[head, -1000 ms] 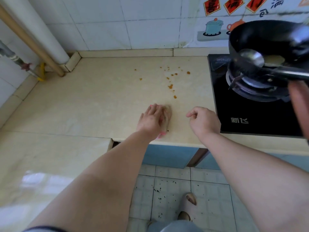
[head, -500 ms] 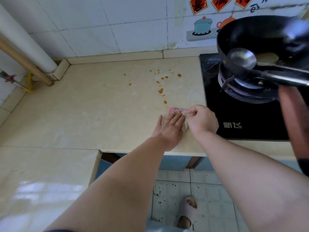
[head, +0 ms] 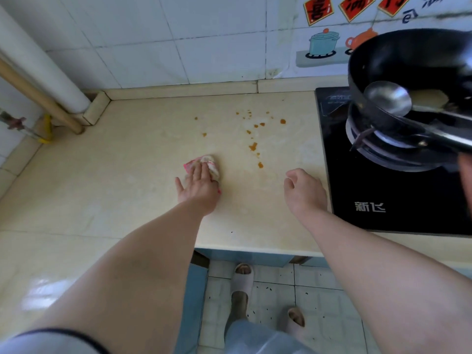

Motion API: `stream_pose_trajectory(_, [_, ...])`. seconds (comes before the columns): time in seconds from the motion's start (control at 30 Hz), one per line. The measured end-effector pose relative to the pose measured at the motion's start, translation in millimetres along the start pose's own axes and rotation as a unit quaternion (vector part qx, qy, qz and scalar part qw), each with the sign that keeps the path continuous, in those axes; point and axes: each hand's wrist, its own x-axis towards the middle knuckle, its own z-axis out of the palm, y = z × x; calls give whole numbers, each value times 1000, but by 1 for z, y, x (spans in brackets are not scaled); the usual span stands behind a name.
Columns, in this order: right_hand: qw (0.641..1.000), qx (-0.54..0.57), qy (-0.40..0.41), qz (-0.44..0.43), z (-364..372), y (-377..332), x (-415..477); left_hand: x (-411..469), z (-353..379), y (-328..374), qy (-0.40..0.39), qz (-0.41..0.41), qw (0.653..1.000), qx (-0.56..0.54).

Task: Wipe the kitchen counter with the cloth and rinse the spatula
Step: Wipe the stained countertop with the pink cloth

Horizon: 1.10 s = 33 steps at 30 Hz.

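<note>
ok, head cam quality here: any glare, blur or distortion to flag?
Head view: daylight glare on the glossy counter at lower left; fisheye bends the white pipe and the wall tiles; the wok and the spatula on it are soft near the right edge; the cloth under the left hand and the orange spills read sharp.

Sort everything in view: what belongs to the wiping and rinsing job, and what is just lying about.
Job: pink-edged pale cloth under the left hand, beige stone counter, orange sauce spots, steel ladle-shaped spatula.
Lying about: black wok, black glass hob, white wall pipe, red wall stickers.
</note>
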Motion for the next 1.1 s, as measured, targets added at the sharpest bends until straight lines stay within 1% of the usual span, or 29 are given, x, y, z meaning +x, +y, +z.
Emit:
stream_pose_trajectory(0.1, [1000, -11, 16, -22, 9, -10, 9, 21, -9, -15, 3, -18, 1000, -20])
stream_pose_trajectory(0.2, [996, -31, 36, -75, 16, -32, 20, 37, -11, -9, 27, -11, 998, -50])
stream_pose_trajectory(0.23, [994, -36, 42, -91, 20, -41, 25, 43, -10, -3, 32, 2, 998, -61])
stream_pose_trajectory(0.3, [992, -42, 49, -113, 27, -59, 34, 48, -12, 13, 15, 48, 994, -95])
stream_pose_trajectory(0.33, [990, -43, 49, -124, 34, -72, 40, 54, -17, 18, 5, 74, 989, -130])
stream_pose_trajectory(0.37, [988, -45, 47, -137, 39, -80, 43, 54, -23, 21, 6, 86, 978, -188])
stream_pose_trajectory(0.4, [985, -52, 37, -160, 48, -94, 48, 59, -32, 13, 32, 73, 961, -266])
stream_pose_trajectory(0.43, [980, -61, 19, -189, 59, -104, 50, 64, -42, 3, 87, 42, 937, -336])
stream_pose_trajectory(0.47, [974, -76, -12, -215, 68, -111, 52, 69, -51, -8, 157, 3, 913, -377])
stream_pose_trajectory(0.5, [965, -96, -48, -240, 80, -119, 53, 77, -59, -24, 209, -37, 898, -385])
stream_pose_trajectory(0.53, [956, -122, -81, -253, 90, -123, 53, 84, -64, -39, 233, -68, 896, -372])
stream_pose_trajectory(0.57, [949, -149, -102, -257, 100, -127, 52, 93, -65, -52, 239, -88, 899, -357])
stream_pose_trajectory(0.63, [940, -189, -101, -267, 119, -141, 54, 112, -68, -76, 229, -108, 902, -350])
stream_pose_trajectory(0.7, [925, -222, -92, -294, 130, -161, 63, 129, -68, -91, 240, -119, 888, -375])
stream_pose_trajectory(0.77, [913, -241, -108, -312, 138, -182, 78, 143, -67, -100, 261, -127, 871, -397])
stream_pose_trajectory(0.87, [911, -244, -140, -301, 153, -211, 101, 165, -71, -111, 264, -152, 852, -426])
stream_pose_trajectory(0.93, [916, -245, -143, -283, 165, -224, 111, 175, -75, -112, 268, -141, 848, -436])
stream_pose_trajectory(1.1, [923, -264, -110, -258, 176, -242, 134, 200, -85, -99, 274, -107, 849, -438])
